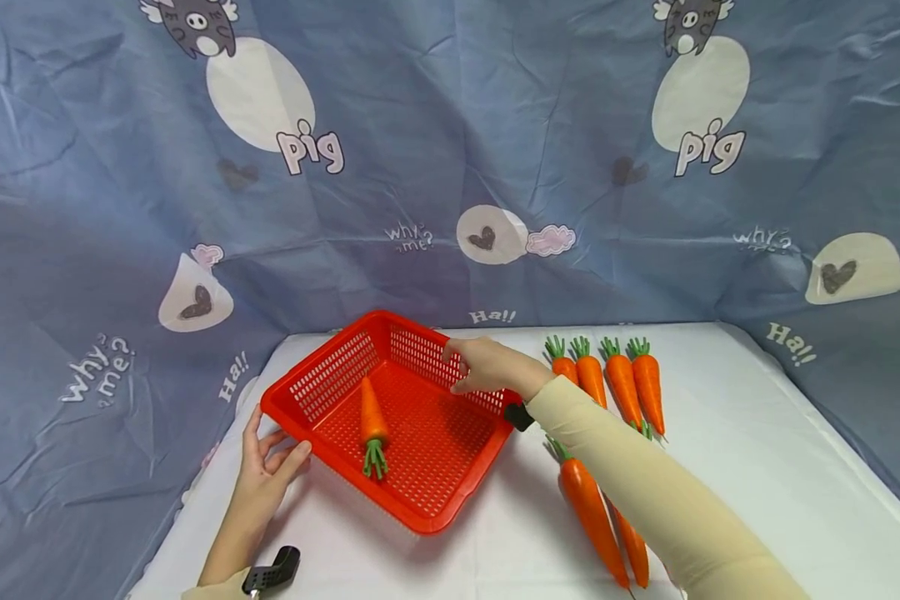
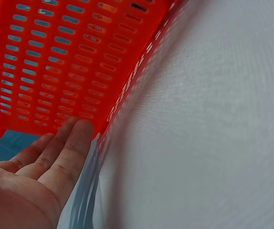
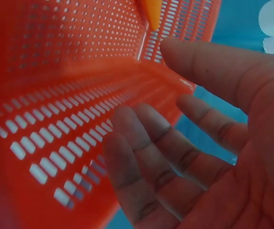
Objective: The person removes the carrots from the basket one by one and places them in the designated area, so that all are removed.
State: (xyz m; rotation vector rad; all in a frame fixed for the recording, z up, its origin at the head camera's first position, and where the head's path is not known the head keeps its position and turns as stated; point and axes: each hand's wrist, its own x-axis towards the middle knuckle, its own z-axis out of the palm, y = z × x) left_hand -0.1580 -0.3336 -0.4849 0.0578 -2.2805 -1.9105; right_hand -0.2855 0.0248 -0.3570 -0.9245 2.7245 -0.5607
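Observation:
A red plastic basket (image 1: 420, 433) with slotted walls stands at an angle on the white table. Inside lies one carrot (image 1: 372, 412), its green top toward the near side. My left hand (image 1: 262, 475) touches the basket's left corner, thumb and index finger at the rim. In the left wrist view, its straight fingers (image 2: 67, 152) rest against the slotted outer wall. Over the basket's right end hangs my right hand (image 1: 491, 367), fingers loosely bent and thumb apart. Nothing lies between thumb and fingers (image 3: 148, 138) in the right wrist view.
Several carrots (image 1: 647, 383) lie in a row at the back right. More carrots (image 1: 592, 517) lie nearer, partly under my right forearm (image 1: 645, 483). A blue printed cloth (image 1: 390, 150) hangs behind the white table (image 1: 757, 467).

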